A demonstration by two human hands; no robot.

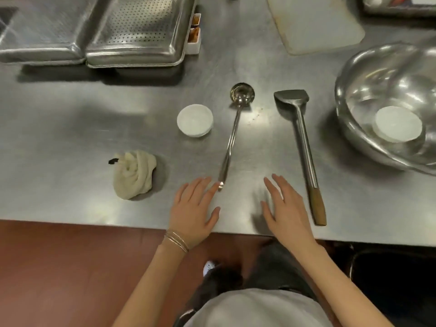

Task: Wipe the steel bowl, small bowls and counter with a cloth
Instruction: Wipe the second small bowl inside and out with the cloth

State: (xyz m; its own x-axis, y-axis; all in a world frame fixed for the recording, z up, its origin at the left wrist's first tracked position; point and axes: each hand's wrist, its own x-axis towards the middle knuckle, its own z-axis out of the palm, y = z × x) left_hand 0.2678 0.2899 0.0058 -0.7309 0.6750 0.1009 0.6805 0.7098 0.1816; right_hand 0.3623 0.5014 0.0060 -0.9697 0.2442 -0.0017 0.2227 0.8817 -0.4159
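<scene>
Both hands are flat over the steel surface point(70, 128) with fingers spread, gripping nothing. The left hand point(195, 206) is by the handle end of the ladle point(232, 131), forefinger tip right beside it, and the right hand point(286, 208) is to the ladle's right. The bunched cloth point(134, 174) sits well left of the ladle, untouched. A small white bowl point(195, 120) stands just left of the ladle's cup. Far right of the ladle, past the wok spatula point(304, 142), the steel bowl point(354, 95) holds a second small bowl point(397, 123).

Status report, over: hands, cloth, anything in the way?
Left hand, right hand open, empty. Cloth bunched on counter, untouched. Ladle, spatula lie between cloth and steel bowl.
</scene>
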